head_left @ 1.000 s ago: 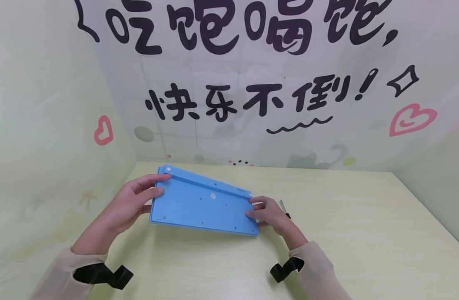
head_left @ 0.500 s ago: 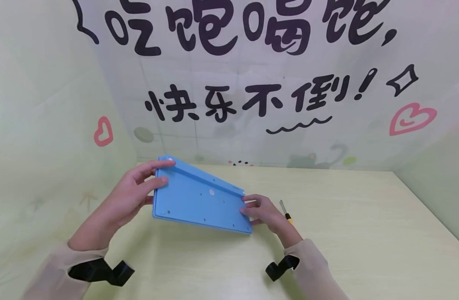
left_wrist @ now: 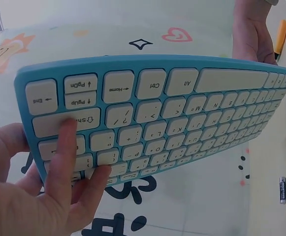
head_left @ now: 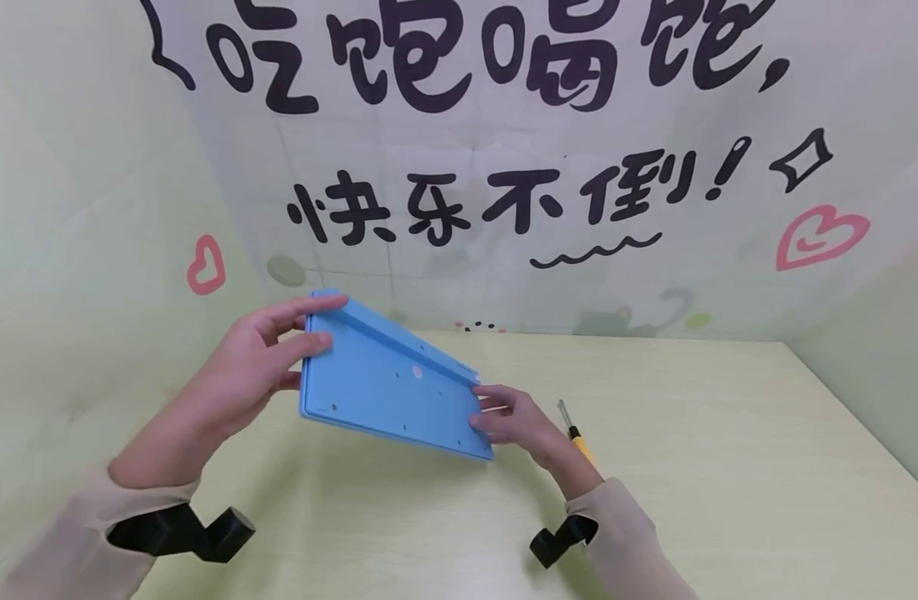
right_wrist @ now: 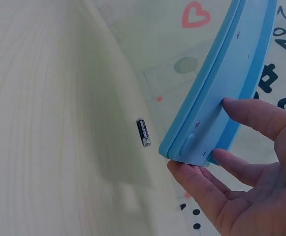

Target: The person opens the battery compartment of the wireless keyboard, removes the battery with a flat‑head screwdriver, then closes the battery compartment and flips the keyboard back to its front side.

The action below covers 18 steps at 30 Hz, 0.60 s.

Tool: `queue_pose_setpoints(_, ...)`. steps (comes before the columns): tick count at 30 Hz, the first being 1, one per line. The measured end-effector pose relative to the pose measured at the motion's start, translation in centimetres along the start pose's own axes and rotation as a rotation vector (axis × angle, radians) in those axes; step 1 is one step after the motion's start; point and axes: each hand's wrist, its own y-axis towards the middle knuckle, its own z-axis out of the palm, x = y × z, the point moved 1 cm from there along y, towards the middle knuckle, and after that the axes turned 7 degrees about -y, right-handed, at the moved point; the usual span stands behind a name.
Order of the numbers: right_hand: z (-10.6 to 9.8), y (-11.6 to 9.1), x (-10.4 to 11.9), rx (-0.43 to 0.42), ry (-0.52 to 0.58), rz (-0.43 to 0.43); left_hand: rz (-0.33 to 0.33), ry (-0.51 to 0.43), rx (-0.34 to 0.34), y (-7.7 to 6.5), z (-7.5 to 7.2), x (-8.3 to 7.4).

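Note:
A blue keyboard point(head_left: 399, 375) is held up over the table, tilted, its underside with screw holes toward the head camera. My left hand point(head_left: 256, 358) grips its raised left end; in the left wrist view the fingers point(left_wrist: 66, 157) lie on white keys near Shift. At the lower right end, my right hand point(head_left: 519, 421) pinches the edge, thumb and fingers on either side. The right wrist view shows a battery point(right_wrist: 143, 132) on the table beyond the keyboard; the keyboard hides it from the head view.
A screwdriver point(head_left: 580, 442) with a yellow handle lies on the table point(head_left: 729, 467), right beside my right wrist. A printed cloth wall point(head_left: 459, 275) closes off the back, and cloth also stands along both sides.
Both hands have raised the keyboard and shifted it slightly left. Its left end has risen more, so it slants more steeply, and more of the screwdriver shows beside my right wrist.

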Motion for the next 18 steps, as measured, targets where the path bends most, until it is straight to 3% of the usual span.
queue_pose_setpoints(9,0.4,-0.9,1.2,0.035,-0.061,-0.081,-0.028,0.021,-0.010,0.3,-0.3,-1.4)
queue_pose_setpoints(18,1.0,-1.6,2.2,-0.050,-0.145,-0.070,-0.035,0.031,-0.029,0.2,-0.5,-1.7)
